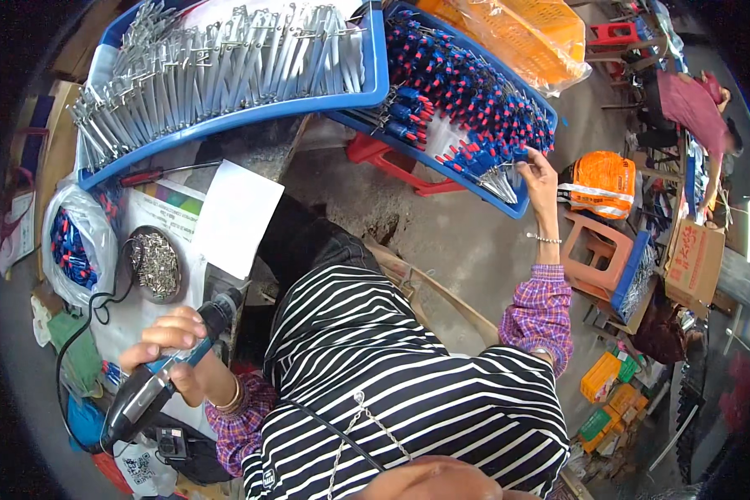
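My left hand is wrapped round a black-and-blue corded power drill; its dark front end points up and right, near a white paper sheet. On the far right, my right hand reaches to the near right corner of a blue tray. Its thumb and forefinger close at a small blue-handled metal piece, partly hidden by the fingers. Rows of similar pieces with blue bodies, red tips and metal shafts fill much of that tray.
Another blue tray at the far left holds many long metal pieces. Below it are a bowl of small metal parts, a plastic bag of blue-and-red parts and a screwdriver. Red and orange stools stand nearby; a co-worker bends at far right.
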{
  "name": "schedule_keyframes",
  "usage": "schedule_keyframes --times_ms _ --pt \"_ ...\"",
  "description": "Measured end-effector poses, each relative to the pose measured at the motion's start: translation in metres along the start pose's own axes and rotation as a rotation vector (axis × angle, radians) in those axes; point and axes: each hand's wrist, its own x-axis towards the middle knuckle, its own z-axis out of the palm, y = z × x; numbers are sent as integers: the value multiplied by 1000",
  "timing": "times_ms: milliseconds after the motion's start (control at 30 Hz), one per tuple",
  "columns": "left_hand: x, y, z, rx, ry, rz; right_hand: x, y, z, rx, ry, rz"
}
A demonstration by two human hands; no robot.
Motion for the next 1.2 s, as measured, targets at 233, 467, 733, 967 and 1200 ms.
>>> schedule_keyframes --times_ms 233,467,733,967,1200 --pt "1 -4 1 -12 -18 -14 -9 -9 4 -173 29 -145" --pt "-4 1 0 -46 29 -35 -11 -11 0 -214 -21 -102" --pt "-15 8 -15 -64 23 -62 -8 -21 8 -205 64 -83" --pt "-17 3 -13 -49 3 -71 8 -11 -28 -317 -127 -13" --pt "-10 14 -15 -21 -17 -42 18 -25 -12 -356 -183 -103"
